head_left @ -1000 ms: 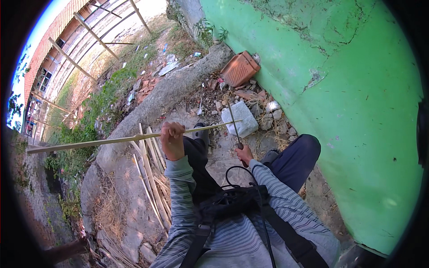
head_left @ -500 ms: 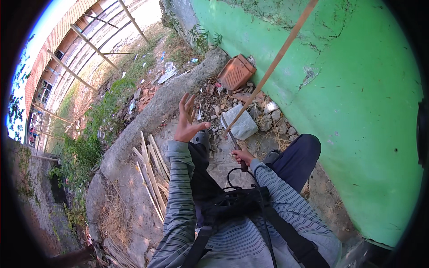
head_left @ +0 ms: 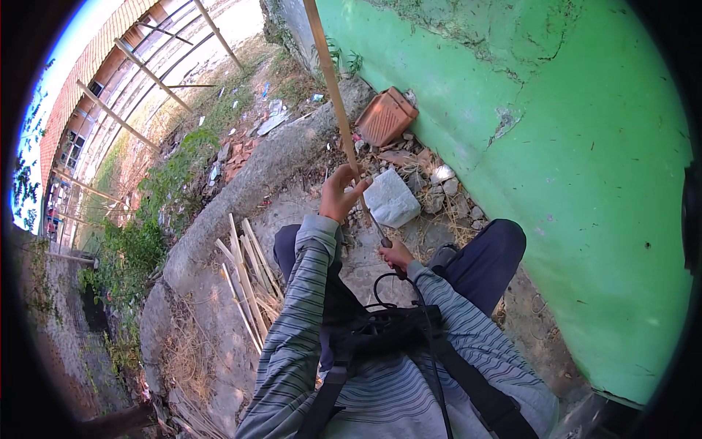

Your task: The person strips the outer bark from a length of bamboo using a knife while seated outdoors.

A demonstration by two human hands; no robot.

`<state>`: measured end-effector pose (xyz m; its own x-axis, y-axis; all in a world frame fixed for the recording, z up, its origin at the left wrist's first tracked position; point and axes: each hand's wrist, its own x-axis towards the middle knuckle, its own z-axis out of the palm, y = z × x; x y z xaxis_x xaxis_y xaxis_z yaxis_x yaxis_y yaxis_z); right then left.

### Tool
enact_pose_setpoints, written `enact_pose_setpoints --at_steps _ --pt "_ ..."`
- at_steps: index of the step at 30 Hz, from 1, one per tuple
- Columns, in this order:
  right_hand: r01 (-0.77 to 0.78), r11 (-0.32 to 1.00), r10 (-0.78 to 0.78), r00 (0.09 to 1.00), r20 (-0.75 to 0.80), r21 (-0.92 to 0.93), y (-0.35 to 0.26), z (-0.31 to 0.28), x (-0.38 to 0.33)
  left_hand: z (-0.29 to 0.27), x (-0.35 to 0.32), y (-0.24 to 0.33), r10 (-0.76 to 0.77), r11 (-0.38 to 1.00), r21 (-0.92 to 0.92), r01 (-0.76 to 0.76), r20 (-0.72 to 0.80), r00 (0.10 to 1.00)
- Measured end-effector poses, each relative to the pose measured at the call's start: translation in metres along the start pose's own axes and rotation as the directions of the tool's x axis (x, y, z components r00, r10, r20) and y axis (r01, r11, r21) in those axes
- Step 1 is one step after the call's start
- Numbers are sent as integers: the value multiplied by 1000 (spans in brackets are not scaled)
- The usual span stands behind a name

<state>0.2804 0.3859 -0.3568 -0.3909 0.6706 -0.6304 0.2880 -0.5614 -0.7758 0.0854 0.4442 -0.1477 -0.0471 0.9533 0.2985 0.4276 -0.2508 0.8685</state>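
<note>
**Head view: both hands on a long bamboo strip and a knife**

Head camera, looking down, I record a person seated on bare ground beside a green wall (head_left: 585, 183) on the right. The left hand (head_left: 338, 196) is raised in front of the body, its grip closed around a long thin bamboo strip (head_left: 333, 88). The strip runs from that hand up and away toward the far top edge of the picture, nearly upright and leaning slightly left. The right hand (head_left: 397, 255) sits lower and nearer the body, just right of the left forearm, its grip closed on the dark handle of a knife (head_left: 374, 223). The blade points up toward the left hand and meets the lower end of the strip; I cannot tell whether the edge is inside the strip or only against it.

Just beyond the hands lies a pale grey stone block (head_left: 393, 197), with small rubble to its right. Farther off, against the foot of the wall, rests a reddish hollow brick (head_left: 385, 117), tilted. On the ground to the left of the person's left knee lies a loose bundle of split bamboo strips (head_left: 248, 274), fanned out, well apart from both hands. A low concrete kerb (head_left: 241, 197) runs diagonally on the left, with grass beyond it.
</note>
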Motion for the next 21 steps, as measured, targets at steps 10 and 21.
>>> enact_pose_setpoints --at_steps 10,21 --pt "82 989 -98 986 -135 -119 2 -1 0 -9 16 -29 -215 873 -472 120 -151 965" --pt "121 970 -150 980 -127 -212 12 -3 10 -23 20 -3 -177 859 -492 -141 -543 821"
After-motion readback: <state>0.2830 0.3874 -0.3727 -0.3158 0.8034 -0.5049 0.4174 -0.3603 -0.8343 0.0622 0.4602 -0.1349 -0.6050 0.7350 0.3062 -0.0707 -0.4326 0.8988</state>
